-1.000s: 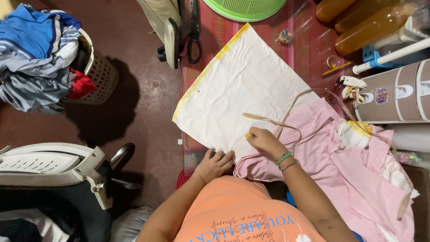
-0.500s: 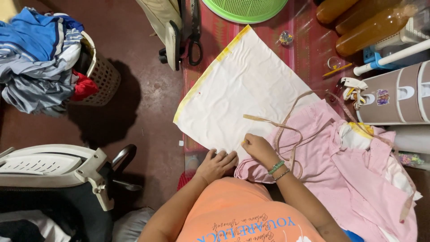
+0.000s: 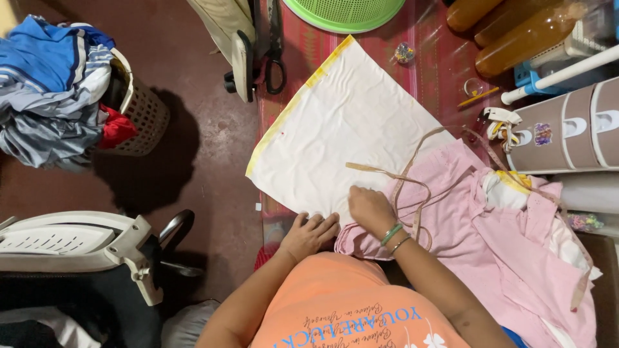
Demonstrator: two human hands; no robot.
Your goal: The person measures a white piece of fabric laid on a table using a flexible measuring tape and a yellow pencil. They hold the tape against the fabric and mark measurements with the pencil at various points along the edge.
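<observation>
A white cloth (image 3: 348, 122) with a yellow edge lies spread on a red patterned mat. My left hand (image 3: 309, 233) rests flat on the cloth's near edge, fingers spread a little. My right hand (image 3: 369, 209), with green bangles on the wrist, presses on the same edge with its fingers curled under; anything inside them is hidden. A beige tape measure (image 3: 393, 177) loops beside my right hand. It runs over a pink garment (image 3: 477, 225) heaped to the right.
Black scissors (image 3: 276, 48) lie at the mat's far left, by a green basket (image 3: 345, 9). Amber bottles (image 3: 529, 35) and a brown plastic drawer unit (image 3: 567, 129) stand to the right. A laundry basket (image 3: 145, 116) full of clothes and a white machine (image 3: 71, 235) are on the left.
My right hand has slid a little nearer to me along the cloth and curled tighter. A small yellow tip seen at its fingers earlier no longer shows. My left hand has stayed put.
</observation>
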